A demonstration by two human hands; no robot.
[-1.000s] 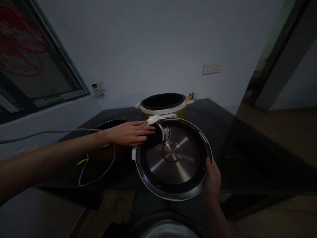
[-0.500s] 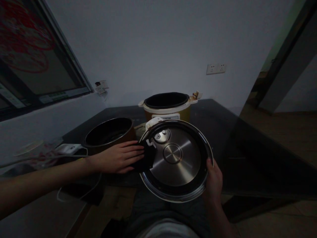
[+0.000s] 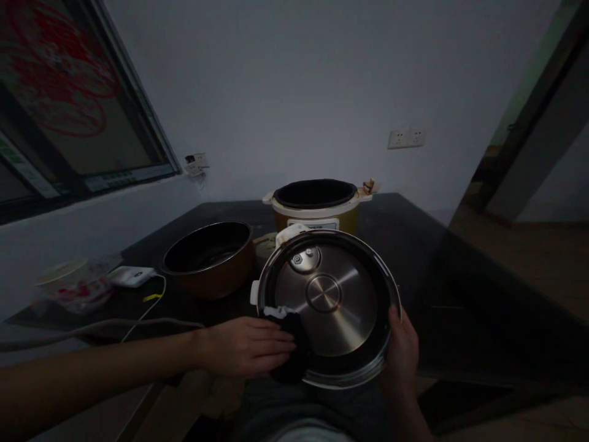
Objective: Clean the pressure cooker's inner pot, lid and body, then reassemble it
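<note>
A round pressure cooker lid (image 3: 343,288) is tilted up with its steel inner side facing me. My right hand (image 3: 402,348) grips the lid's right rim, thumb on the near face. My left hand (image 3: 251,347) presses a black cloth (image 3: 294,350) with a pale edge against the lower left rim, its fingers together over the cloth. Behind the lid stands the cooker body (image 3: 317,212), yellowish with a white rim and a dark opening. A brown inner pot (image 3: 214,270) with a dark inside stands to the left.
On the dark table (image 3: 423,276), a white power strip (image 3: 132,276) with cables lies at the left. Next to it is a tub (image 3: 64,273) in a clear plastic bag. Wall sockets (image 3: 407,139) are above the table's back edge.
My left hand and the cloth have moved down along the lid's left rim, uncovering a white tab there. The right hand keeps its hold. The view has shifted slightly.
</note>
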